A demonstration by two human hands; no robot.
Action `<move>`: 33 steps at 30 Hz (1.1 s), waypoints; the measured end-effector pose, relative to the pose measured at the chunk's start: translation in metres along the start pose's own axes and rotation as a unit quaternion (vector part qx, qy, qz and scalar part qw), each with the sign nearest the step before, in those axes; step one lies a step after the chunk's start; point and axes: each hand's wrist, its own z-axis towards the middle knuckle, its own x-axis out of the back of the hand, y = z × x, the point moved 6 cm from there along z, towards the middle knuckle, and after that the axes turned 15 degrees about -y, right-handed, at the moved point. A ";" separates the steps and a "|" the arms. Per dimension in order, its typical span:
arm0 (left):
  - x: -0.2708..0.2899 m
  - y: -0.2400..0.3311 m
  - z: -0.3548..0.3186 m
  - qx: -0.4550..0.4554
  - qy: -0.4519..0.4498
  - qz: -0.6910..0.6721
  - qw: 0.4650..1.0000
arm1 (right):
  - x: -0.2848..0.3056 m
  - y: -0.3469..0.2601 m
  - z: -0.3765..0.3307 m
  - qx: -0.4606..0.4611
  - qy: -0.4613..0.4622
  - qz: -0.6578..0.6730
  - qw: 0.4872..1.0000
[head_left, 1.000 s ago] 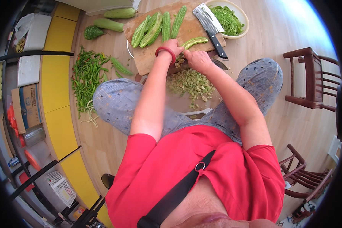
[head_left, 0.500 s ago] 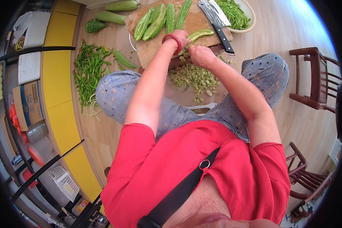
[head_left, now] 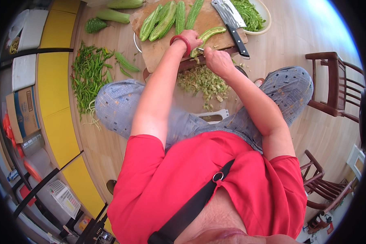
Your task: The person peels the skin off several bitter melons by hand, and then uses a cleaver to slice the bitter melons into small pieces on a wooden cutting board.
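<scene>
My left hand [head_left: 191,38], with a red bangle at its wrist, is closed on a hollowed bitter melon half [head_left: 214,31]. The half lies tilted over the near edge of the wooden cutting board [head_left: 152,57], cut side showing. Just right of it, my right hand [head_left: 218,61] is closed around a small metal utensil [head_left: 200,49], whose tip meets the melon's near end; its full shape is hidden. Several bitter melon pieces [head_left: 164,21] rest at the board's far left. A cleaver [head_left: 232,22] with a black handle lies along the board's right side.
Scraped-out pith and seeds [head_left: 207,84] are heaped on the floor below the board. Green chillies [head_left: 87,75] spread at left, near whole gourds [head_left: 113,16]. A bowl of green slices [head_left: 268,20] stands far right. Wooden chairs [head_left: 332,83] stand at right, yellow cabinets [head_left: 53,81] at left.
The melon half now shows more of its length and slants more steeply. The metal utensil has come into sight at my right fingers. The whole view has shifted slightly.
</scene>
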 end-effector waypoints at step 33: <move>0.000 -0.012 -0.019 -0.004 0.067 -0.105 0.992 | -0.008 0.004 -0.025 -0.012 -0.020 0.078 0.997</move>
